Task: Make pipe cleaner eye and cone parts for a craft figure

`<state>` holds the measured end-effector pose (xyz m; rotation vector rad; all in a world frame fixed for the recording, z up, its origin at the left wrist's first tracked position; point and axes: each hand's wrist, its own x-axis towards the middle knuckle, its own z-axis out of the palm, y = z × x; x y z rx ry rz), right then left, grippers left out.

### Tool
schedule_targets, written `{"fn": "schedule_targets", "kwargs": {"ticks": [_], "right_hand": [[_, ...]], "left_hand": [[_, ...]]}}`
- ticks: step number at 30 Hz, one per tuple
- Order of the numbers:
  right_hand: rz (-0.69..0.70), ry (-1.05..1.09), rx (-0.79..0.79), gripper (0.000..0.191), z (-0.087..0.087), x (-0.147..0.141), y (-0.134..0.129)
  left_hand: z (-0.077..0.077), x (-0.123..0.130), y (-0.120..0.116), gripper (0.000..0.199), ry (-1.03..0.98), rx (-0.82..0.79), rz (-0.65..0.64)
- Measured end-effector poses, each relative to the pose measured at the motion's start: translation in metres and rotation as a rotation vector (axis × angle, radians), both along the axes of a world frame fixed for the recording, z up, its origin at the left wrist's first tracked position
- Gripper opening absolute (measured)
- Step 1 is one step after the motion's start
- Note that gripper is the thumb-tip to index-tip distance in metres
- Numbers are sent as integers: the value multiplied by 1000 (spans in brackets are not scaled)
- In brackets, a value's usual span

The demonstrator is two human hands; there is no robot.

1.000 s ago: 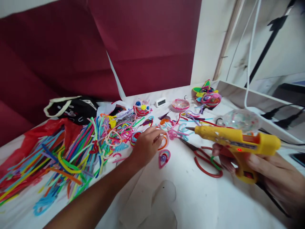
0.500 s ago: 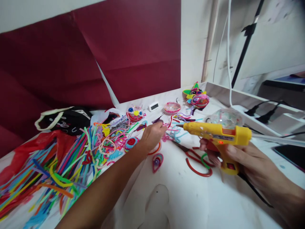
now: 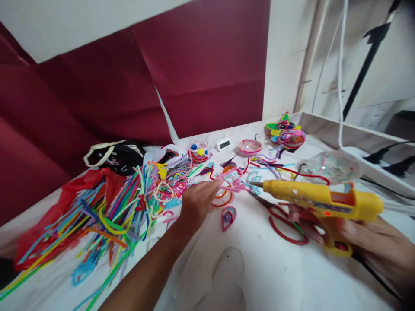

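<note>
While the right hand (image 3: 366, 239) wraps its fingers round the glue gun (image 3: 319, 198), its nozzle (image 3: 258, 184) near the scissors (image 3: 261, 199), the left hand (image 3: 198, 202) is beside the pink loops (image 3: 237, 185). Whether that hand holds anything, I cannot tell.

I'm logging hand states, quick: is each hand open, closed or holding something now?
Left hand: near the pink pipe cleaners; its grip cannot be told.
Right hand: closed, holding the yellow glue gun.

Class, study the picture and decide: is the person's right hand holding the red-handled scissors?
No, the right hand grips a yellow glue gun, while the red-handled scissors lie on the white tabletop.
</note>
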<state>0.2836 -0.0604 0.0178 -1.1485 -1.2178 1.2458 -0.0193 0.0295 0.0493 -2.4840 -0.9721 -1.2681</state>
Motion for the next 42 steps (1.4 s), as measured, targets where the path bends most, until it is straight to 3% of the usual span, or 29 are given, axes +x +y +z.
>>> {"fn": "schedule_targets", "kwargs": {"ticks": [7,22,33,42], "right_hand": [[28,-13,8,32,13,-14,6],[-26,-31,-49,32,4,-12,6],[-28,-62,-51,38,15,-17,6],[-114,-177,-2,35,-5,-4,4]], "left_hand": [[-18,-7,-8,27,-28,74,-83],[-31,-12,-8,33,92,153,-152],[-20,-15,-14,29,181,250,-154],[-2,-15,-21,24,358,376,-129]]}}
